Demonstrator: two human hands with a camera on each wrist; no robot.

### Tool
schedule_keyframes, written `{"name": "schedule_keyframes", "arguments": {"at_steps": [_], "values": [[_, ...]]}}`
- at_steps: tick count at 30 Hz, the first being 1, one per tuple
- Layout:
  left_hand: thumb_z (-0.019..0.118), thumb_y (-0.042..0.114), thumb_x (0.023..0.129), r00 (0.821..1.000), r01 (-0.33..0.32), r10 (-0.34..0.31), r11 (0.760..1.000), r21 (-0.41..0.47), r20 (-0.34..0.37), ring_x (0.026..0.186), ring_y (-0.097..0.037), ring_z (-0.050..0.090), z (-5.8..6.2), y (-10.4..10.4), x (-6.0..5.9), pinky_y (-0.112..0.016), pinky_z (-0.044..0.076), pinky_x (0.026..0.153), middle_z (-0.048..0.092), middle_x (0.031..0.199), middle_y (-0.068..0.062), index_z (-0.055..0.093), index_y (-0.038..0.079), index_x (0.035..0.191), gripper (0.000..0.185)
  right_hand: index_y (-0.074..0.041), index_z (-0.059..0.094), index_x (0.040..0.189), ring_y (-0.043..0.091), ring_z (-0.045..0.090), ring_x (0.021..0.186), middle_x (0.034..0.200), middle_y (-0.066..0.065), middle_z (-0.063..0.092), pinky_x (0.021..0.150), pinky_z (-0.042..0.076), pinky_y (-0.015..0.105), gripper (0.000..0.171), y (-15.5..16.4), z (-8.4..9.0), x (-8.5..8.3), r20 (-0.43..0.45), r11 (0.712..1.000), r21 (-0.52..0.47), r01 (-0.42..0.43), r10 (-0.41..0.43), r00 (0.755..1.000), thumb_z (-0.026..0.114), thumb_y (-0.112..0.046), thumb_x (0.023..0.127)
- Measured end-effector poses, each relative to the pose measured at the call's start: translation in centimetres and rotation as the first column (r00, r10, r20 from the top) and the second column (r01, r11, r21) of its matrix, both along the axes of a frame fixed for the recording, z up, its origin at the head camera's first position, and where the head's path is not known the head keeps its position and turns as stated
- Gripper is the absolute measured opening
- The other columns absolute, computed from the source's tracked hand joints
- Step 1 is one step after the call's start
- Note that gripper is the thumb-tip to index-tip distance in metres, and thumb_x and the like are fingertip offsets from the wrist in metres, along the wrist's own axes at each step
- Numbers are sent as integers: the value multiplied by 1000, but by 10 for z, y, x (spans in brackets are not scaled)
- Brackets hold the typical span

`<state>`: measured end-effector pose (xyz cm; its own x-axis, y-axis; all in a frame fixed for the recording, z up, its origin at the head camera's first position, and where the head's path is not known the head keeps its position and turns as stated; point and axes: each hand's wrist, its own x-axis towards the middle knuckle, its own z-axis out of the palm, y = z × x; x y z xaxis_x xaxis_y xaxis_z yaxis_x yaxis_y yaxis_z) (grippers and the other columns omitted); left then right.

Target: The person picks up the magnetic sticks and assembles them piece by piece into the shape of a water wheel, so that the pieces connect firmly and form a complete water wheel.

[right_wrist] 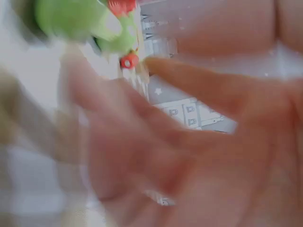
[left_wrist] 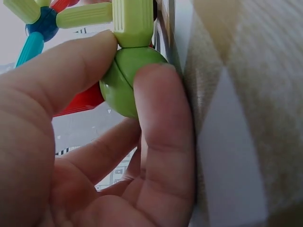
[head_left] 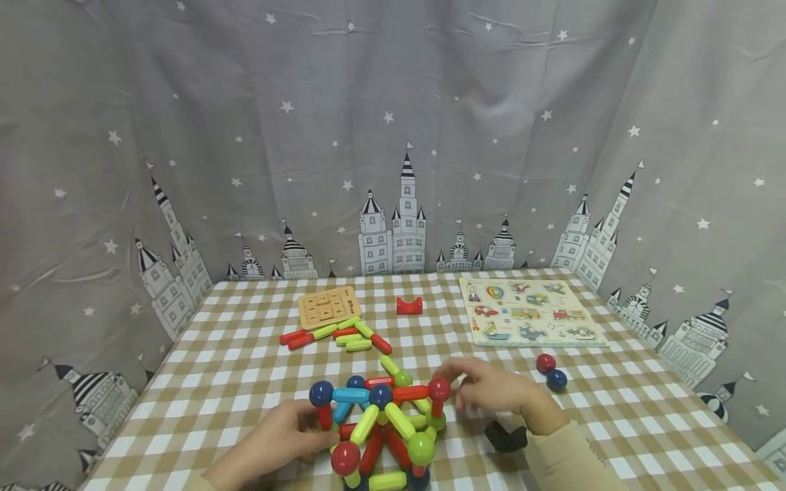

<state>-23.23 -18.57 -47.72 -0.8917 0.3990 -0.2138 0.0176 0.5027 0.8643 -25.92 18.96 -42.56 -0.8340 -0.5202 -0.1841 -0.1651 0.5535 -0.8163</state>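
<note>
A structure of coloured magnetic rods and balls (head_left: 381,423) stands on the checked tablecloth (head_left: 215,382) at the near middle. My left hand (head_left: 316,431) holds it from the left. In the left wrist view, the left hand (left_wrist: 125,59) pinches a green ball (left_wrist: 128,90) of the structure between thumb and finger, with a green rod (left_wrist: 133,21) joined above it. My right hand (head_left: 457,389) hovers just right of the structure's upper red ball (head_left: 439,389), fingers loosely spread and holding nothing. The right wrist view is blurred and shows spread fingers (right_wrist: 189,85) near green pieces (right_wrist: 80,21).
Loose red and green rods (head_left: 344,335) lie behind the structure, by a wooden number board (head_left: 328,305). A red block (head_left: 409,305) and a picture puzzle board (head_left: 531,311) sit farther back. A red ball (head_left: 545,363) and a blue ball (head_left: 556,380) lie to the right. A black object (head_left: 505,436) sits under my right wrist.
</note>
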Motion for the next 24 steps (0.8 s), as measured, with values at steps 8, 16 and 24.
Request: {"name": "schedule_keyframes", "arguments": {"at_steps": [8, 16, 24], "values": [[83, 33, 87, 1000, 17, -17, 1000, 23, 10, 70, -20, 65, -3, -5, 1, -35, 57, 64, 70, 85, -4, 70, 3, 120, 46, -27, 65, 139, 23, 54, 135, 144, -6, 61, 111, 42, 50, 47, -44, -1, -50, 46, 986, 15, -166, 165, 985, 37, -28, 101], [82, 32, 87, 999, 33, -33, 999, 39, -1, 69, -19, 64, -1, -2, 0, -32, 55, 62, 70, 81, -4, 71, 5, 116, 41, -17, 74, 125, 18, 56, 111, 132, 1, 64, 100, 46, 43, 45, -65, -3, -56, 8, 985, 122, -124, 124, 992, 38, -32, 104], [83, 33, 86, 1000, 26, -26, 1000, 17, -6, 70, -20, 65, 0, 0, -1, -34, 56, 64, 70, 84, -3, 71, 4, 121, 47, -11, 56, 147, 28, 59, 108, 151, 15, 49, 91, 48, 42, 52, -73, -5, -57, -7, 990, 133, 49, -49, 999, 50, -27, 98]]}}
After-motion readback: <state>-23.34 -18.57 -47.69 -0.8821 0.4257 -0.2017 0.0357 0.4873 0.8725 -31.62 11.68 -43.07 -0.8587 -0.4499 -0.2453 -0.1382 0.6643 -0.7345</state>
